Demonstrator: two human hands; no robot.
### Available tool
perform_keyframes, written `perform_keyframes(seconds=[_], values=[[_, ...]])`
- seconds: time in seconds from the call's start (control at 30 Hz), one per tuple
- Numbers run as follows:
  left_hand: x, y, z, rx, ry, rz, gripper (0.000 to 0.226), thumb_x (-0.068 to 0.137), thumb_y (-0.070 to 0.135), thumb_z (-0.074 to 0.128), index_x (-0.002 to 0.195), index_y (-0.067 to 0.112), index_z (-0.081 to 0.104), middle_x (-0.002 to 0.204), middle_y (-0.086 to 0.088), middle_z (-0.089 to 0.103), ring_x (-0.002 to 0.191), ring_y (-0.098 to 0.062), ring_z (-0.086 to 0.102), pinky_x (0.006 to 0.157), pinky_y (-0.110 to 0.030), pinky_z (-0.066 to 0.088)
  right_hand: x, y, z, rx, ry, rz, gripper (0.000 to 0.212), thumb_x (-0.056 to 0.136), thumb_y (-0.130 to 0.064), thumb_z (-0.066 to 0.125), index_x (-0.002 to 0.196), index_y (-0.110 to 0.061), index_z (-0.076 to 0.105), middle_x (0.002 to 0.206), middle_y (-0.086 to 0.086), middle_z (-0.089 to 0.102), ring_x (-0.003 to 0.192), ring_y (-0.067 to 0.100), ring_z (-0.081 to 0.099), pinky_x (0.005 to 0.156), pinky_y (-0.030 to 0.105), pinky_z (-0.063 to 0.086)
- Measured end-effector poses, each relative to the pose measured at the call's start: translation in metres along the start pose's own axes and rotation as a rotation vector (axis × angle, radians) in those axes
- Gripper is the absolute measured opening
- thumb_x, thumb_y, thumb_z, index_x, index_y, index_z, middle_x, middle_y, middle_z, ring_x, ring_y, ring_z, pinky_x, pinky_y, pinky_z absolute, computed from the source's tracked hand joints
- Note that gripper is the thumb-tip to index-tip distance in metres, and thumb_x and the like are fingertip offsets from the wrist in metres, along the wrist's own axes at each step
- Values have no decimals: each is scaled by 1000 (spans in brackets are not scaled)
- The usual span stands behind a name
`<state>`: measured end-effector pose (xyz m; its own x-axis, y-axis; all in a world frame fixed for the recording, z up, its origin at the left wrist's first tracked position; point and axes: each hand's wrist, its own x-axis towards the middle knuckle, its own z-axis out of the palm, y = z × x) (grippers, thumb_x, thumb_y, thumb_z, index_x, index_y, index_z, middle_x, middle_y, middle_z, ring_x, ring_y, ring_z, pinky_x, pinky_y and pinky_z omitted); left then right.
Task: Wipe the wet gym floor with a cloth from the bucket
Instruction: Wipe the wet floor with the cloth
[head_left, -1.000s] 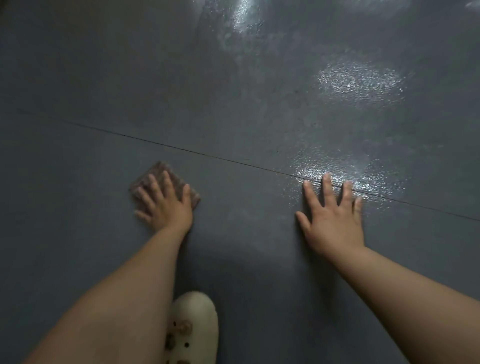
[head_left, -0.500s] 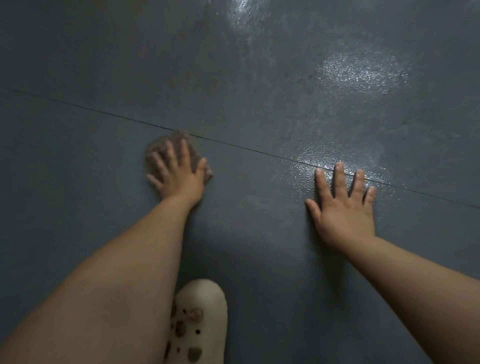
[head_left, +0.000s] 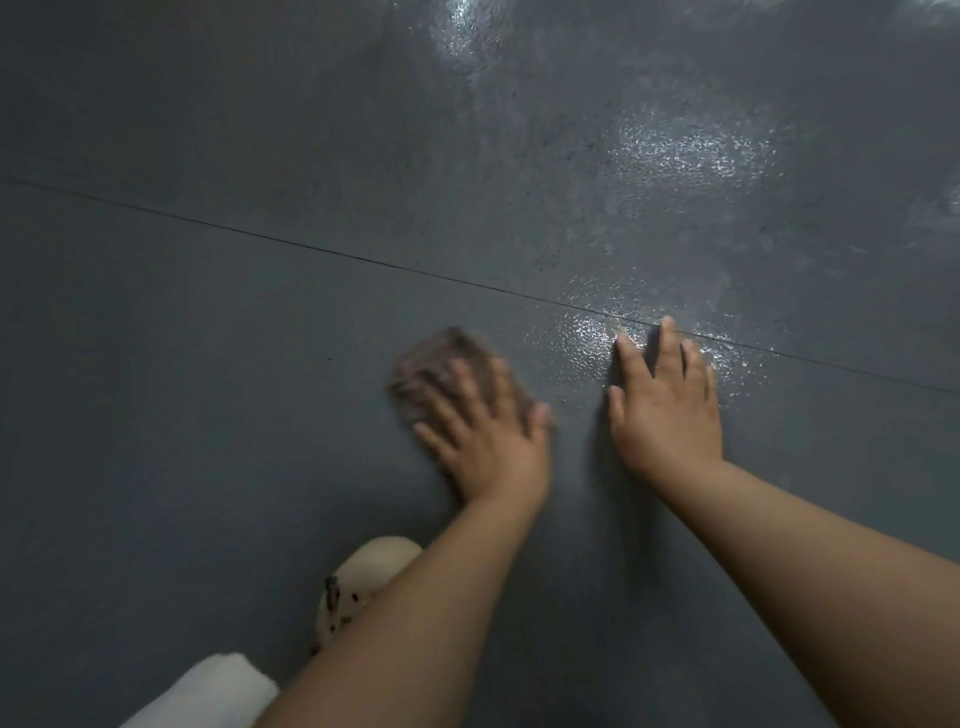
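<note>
A small brownish cloth (head_left: 439, 366) lies flat on the dark grey gym floor (head_left: 208, 415). My left hand (head_left: 488, 441) presses down on it with straight, spread fingers; the hand and cloth are blurred by motion. My right hand (head_left: 667, 410) rests flat on the floor just right of the cloth, fingers spread, its fingertips at a thin seam line (head_left: 311, 248). Wet, shiny patches (head_left: 680, 150) glisten around my right hand and farther back on the right. No bucket is in view.
A cream clog with dark charms (head_left: 358, 587) stands on the floor under my left forearm. A bit of white fabric (head_left: 208, 691) shows at the bottom left edge. Dull grey floor stretches to the left.
My left hand has slid the cloth to the right and nearer, from the seam toward my right hand. My right hand stays planted on the floor.
</note>
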<state>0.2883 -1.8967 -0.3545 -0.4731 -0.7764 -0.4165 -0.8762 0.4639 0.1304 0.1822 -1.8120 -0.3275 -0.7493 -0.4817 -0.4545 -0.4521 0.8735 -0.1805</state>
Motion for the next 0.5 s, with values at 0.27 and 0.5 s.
perform_keyframes(seconds=[0.27,0.5], values=[[58,-32,-35,182,-51,317,70,93,60,26,148,37,-11,156,3,-22,142,-31,-21,111,-59,-8,-43,2,14,-14,-18,46,58,99,-33,35,151,-24,10,158,8,-12,143,32,1,116,40,8],[63,-128,-48,-137,108,-440,70,94,59,27,151,29,-1,158,-1,-15,143,-35,-15,112,-60,-2,-63,9,19,-6,-45,56,58,99,-32,36,151,-28,10,158,7,-12,144,30,1,116,40,9]])
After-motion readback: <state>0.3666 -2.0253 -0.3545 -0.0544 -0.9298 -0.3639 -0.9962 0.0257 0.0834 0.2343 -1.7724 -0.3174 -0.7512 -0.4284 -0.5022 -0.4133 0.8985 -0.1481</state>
